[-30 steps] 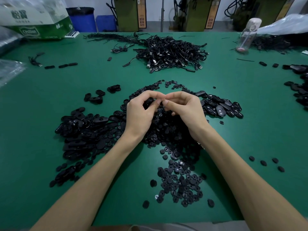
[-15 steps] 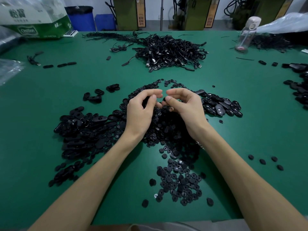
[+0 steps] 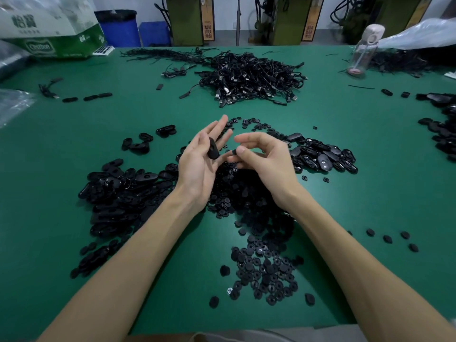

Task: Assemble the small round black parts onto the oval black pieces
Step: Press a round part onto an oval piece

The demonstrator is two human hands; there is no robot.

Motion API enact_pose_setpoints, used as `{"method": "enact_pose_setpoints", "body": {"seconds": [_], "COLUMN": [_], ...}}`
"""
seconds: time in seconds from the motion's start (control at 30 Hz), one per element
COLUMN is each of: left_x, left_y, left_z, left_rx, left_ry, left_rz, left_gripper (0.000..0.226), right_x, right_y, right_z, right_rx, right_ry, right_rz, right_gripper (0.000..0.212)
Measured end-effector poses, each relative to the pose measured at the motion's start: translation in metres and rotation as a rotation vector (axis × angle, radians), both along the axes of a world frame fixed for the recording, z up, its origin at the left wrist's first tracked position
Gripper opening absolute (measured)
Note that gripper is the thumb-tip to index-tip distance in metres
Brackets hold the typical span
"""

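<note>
The oval black piece (image 3: pixel 212 148) lies on the straight fingers of the left hand (image 3: pixel 197 166), palm up, above the middle of the surface (image 3: pixel 370 183). The thumb is right beside the piece, but I cannot tell if it presses on it. The right hand (image 3: pixel 269 164) has curled fingers, and its thumb and one finger pinch a small round black part (image 3: pixel 233 152). The part is very near the oval piece, and one left finger nearly meets it.

Under both hands is a big pile of round parts (image 3: pixel 246 191). It runs toward the person and ends in a looser bunch (image 3: pixel 266 275) between the arms. A pile of oval pieces (image 3: pixel 118 193) sits just left of the left wrist. A smaller pile of ovals (image 3: pixel 323 156) sits just right of the right hand.

There is bare green on both sides – a wide patch at the near left, and one at the near right with four loose pieces (image 3: pixel 387 239) on it. A green strip also lies between the hands and the heap of black cables (image 3: pixel 251 75) farther back. The near edge of the surface runs under the arms.

At the far edge are a green and white box (image 3: pixel 49 28) on the left and a clear bottle (image 3: pixel 365 50) on the right – both well away from the hands.
</note>
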State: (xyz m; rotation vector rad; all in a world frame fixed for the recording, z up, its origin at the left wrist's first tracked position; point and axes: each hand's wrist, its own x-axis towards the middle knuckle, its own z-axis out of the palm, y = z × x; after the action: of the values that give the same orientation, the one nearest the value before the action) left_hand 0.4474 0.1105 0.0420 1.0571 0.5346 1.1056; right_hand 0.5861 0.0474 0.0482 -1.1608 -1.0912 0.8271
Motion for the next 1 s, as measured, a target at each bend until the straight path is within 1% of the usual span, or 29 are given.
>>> {"method": "enact_pose_setpoints", "body": {"seconds": [0.1,0.23,0.3,0.43,0.53,0.73,0.87,0.93,1.0], "left_x": [0.001,0.005,0.006,0.008,0.009,0.008,0.008,0.009,0.008], "left_y": [-0.001,-0.006,-0.007,-0.007,-0.008,-0.01,-0.014,-0.015,-0.015], "left_z": [0.002,0.003,0.003,0.002,0.002,0.001,0.0,0.0,0.0], "left_rx": [0.007,0.055,0.06,0.063,0.068,0.233,0.439,0.456,0.431], "left_ry": [-0.031,0.007,0.01,0.006,0.004,0.227,0.436,0.48,0.482], "left_rz": [-0.041,-0.077,-0.078,-0.065,-0.054,0.065,0.179,0.194,0.195], "left_gripper": [0.044,0.044,0.044,0.043,0.043,0.033,0.026,0.023,0.019], "right_x": [-0.008,-0.012,-0.012,-0.013,-0.016,-0.014,-0.004,-0.001,-0.001], "right_y": [0.0,-0.001,-0.002,-0.003,-0.002,0.0,0.001,0.001,0.002], "right_z": [-0.003,-0.002,-0.001,0.0,-0.002,-0.002,0.0,-0.001,-0.001], "right_rx": [0.035,0.077,0.086,0.077,0.078,0.118,0.114,0.103,0.087], "right_ry": [-0.041,-0.076,-0.065,0.015,0.013,-0.14,-0.159,-0.181,-0.228], "right_rz": [0.001,-0.016,-0.023,-0.008,-0.003,-0.126,-0.198,-0.209,-0.216], "right_gripper": [0.016,0.015,0.014,0.014,0.014,0.013,0.013,0.013,0.013]}}
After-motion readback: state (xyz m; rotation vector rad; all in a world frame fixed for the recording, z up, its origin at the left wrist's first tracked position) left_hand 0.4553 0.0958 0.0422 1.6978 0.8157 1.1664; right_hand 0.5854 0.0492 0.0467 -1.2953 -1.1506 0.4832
